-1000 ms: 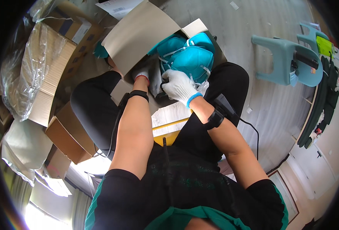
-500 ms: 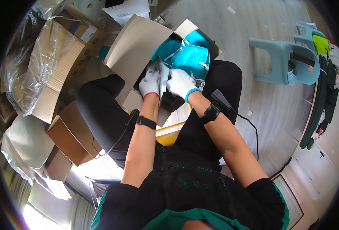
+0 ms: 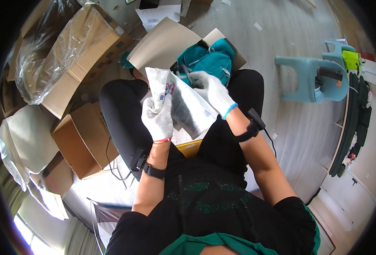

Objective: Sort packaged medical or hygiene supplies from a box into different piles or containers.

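Head view: left fingers (image 3: 151, 111) pinch white packet (image 3: 188, 107), long axis slanting down-right. Right fingers (image 3: 200, 79) beside its upper edge; grip unclear.

The left hand (image 3: 157, 117), in a white knit glove with a red cuff, pinches a white printed packet (image 3: 190, 109) by its left edge, above the lap. The right hand (image 3: 211, 92), gloved with a blue cuff, has its fingers curled beside the packet's upper right side; whether they touch it is unclear. Beyond the hands, teal masks (image 3: 209, 63) fill an open cardboard box (image 3: 164, 44). To the left stand a brown carton (image 3: 81, 144) and a bigger one draped with clear plastic (image 3: 71, 55); to the right, a pale blue stool (image 3: 293, 75).
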{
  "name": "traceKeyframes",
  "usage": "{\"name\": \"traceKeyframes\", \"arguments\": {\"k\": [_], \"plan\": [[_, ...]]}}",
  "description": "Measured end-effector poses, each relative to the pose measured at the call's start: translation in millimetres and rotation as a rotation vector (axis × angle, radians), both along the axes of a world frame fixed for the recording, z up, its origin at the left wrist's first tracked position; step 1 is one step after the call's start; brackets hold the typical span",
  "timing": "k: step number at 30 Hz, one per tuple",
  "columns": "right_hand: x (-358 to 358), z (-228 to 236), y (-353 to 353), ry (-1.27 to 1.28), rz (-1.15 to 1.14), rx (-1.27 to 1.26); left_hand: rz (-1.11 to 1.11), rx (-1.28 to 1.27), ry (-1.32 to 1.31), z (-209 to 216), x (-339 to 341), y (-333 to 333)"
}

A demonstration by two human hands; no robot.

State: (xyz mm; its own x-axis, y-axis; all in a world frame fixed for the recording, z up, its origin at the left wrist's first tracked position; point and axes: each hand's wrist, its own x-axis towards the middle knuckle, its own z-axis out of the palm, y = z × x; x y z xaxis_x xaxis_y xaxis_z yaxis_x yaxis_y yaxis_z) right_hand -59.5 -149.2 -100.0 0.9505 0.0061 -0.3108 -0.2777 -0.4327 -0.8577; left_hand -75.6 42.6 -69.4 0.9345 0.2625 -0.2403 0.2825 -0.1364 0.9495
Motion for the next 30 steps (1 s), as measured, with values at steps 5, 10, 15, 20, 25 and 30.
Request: {"name": "traceKeyframes", "arguments": {"k": [5,10,15,20,25,30], "plan": [[1,43,-3,0.017,-0.417,0.052,-0.058,-0.095,-0.257,6,15,12],[-10,93,-15,-0.245,-0.347,0.354,-0.200,-0.014,-0.224,37,23,24],[-15,136,-31,-0.419,0.066,-0.051,-0.589,0.039,-0.081,92,40,32],[-36,122,4,-0.207,-0.188,0.370,-0.740,0.093,-0.015,112,40,15],[-67,113,5,-0.057,-0.612,0.716,-0.573,-0.498,0.115,51,11,9],[-96,102,-20,-0.177,-0.602,0.483,-0.803,-0.651,0.476,43,-23,2]]}}
